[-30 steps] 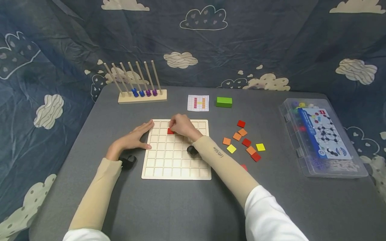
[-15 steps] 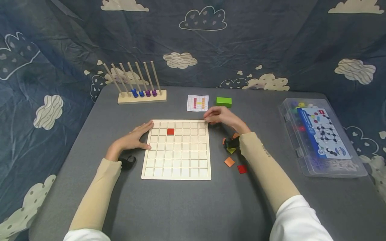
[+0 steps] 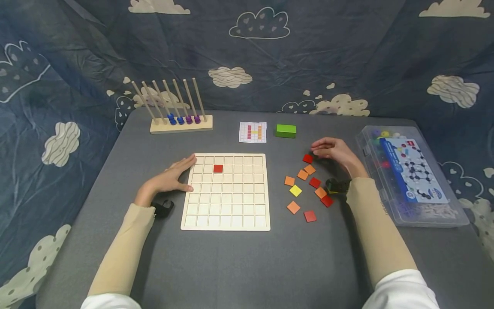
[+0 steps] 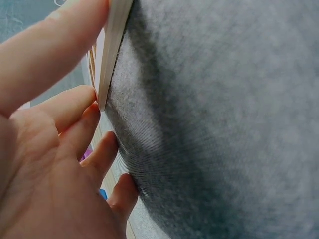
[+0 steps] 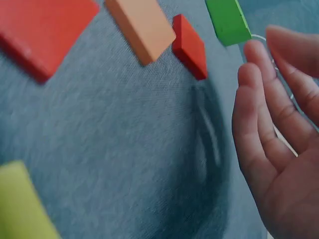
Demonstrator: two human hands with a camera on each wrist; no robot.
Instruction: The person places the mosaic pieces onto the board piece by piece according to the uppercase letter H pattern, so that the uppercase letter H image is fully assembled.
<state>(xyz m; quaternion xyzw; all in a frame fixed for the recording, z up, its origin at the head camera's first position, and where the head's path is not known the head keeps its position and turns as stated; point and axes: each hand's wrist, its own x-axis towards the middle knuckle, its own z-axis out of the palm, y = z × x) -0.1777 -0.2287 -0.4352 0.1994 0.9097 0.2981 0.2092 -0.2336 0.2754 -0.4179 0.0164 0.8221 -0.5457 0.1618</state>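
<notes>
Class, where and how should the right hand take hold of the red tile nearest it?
Probably pinch the red tile by its left and right edges, from above: it lies flat, and an orange tile sits close on the person's side.

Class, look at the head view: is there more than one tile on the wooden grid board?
No, a single red tile sits on the wooden grid board, and the board's other squares are bare.
</notes>
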